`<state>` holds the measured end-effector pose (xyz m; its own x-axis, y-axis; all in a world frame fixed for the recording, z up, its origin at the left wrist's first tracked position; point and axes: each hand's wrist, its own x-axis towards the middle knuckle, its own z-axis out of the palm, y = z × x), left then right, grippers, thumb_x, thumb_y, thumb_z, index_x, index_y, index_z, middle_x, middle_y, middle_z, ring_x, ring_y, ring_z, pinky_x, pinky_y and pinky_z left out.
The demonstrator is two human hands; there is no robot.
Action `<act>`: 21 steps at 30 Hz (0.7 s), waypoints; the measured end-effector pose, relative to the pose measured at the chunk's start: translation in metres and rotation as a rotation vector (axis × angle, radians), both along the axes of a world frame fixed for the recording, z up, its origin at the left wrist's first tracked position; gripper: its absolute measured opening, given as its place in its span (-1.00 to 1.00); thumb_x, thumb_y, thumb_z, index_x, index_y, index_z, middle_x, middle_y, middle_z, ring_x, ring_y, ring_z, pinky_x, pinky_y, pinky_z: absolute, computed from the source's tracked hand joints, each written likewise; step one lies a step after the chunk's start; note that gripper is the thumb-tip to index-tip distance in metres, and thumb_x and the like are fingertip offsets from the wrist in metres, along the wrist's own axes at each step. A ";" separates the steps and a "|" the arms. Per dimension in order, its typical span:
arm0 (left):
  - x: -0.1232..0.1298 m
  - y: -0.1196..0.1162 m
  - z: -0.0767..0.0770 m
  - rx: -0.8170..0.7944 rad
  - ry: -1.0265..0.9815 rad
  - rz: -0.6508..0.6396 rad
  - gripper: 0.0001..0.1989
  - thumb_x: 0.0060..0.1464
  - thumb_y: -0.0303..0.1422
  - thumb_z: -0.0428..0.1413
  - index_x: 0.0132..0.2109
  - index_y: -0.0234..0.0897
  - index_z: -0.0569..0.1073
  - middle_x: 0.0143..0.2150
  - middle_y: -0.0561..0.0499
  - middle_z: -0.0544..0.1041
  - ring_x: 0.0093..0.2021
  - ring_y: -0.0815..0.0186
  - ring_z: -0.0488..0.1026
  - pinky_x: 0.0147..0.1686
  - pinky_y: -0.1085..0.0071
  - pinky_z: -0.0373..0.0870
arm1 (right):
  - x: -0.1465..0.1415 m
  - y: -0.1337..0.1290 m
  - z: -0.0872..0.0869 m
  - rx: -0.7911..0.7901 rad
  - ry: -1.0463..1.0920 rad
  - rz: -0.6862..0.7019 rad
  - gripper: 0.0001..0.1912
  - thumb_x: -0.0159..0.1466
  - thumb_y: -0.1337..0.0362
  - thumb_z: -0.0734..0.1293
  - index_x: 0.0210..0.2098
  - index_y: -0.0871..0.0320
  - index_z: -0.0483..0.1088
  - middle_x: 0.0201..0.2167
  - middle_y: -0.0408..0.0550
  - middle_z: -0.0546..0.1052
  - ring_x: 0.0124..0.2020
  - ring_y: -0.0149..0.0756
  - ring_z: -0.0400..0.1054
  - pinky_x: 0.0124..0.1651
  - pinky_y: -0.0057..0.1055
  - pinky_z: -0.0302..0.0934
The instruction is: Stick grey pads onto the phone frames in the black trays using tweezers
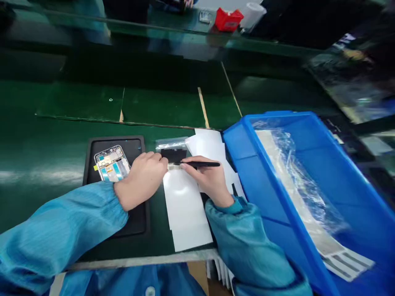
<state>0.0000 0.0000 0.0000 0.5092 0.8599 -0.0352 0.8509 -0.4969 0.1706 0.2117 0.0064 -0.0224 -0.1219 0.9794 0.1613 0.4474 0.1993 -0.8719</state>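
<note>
My right hand (pixel 208 179) grips a slim black pen-shaped tool (pixel 200 164) like a pen, its tip pointing left toward a small pale strip (pixel 170 166). My left hand (pixel 142 179) is curled with its fingertips at that strip, and I cannot tell whether they hold it. A black piece (pixel 173 155) lies just beyond the strip, on a clear plastic bag (pixel 171 144). White sheets (pixel 183 209) lie under my right hand. Left of my left hand, a phone frame with exposed internals (pixel 111 163) rests on a black mat (pixel 137 150).
A blue plastic bin (pixel 277 116) at the right holds plastic-wrapped pale strips (pixel 296 185). The green bench (pixel 77 144) runs under everything. Across a far divider stand a red box (pixel 228 19) and a white roll (pixel 253 15), near another person's hand (pixel 187 3).
</note>
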 end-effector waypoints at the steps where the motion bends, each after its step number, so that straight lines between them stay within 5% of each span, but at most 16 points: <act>1: 0.000 0.000 0.000 -0.002 -0.003 0.000 -0.88 0.26 -0.40 0.10 -0.22 -0.29 0.53 -0.29 -0.07 0.54 -0.23 0.14 0.48 -0.21 0.24 0.34 | 0.000 0.000 0.000 0.001 -0.001 -0.002 -0.86 0.19 0.19 0.50 -0.28 0.10 0.62 -0.29 -0.03 0.70 -0.26 -0.16 0.59 -0.15 -0.26 0.48; 21: 0.001 0.001 0.001 -0.005 -0.020 0.012 -0.85 0.25 -0.42 0.08 -0.26 -0.30 0.54 -0.30 -0.07 0.56 -0.25 0.13 0.50 -0.21 0.23 0.37 | -0.001 0.000 -0.001 -0.055 0.154 -0.050 -0.87 0.13 0.18 0.53 -0.34 0.07 0.62 -0.32 -0.05 0.69 -0.28 -0.18 0.58 -0.13 -0.21 0.50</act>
<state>0.0011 0.0012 0.0008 0.4997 0.8657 -0.0297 0.8531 -0.4858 0.1903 0.2108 0.0065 -0.0231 -0.0503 0.9915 0.1202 0.3159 0.1299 -0.9399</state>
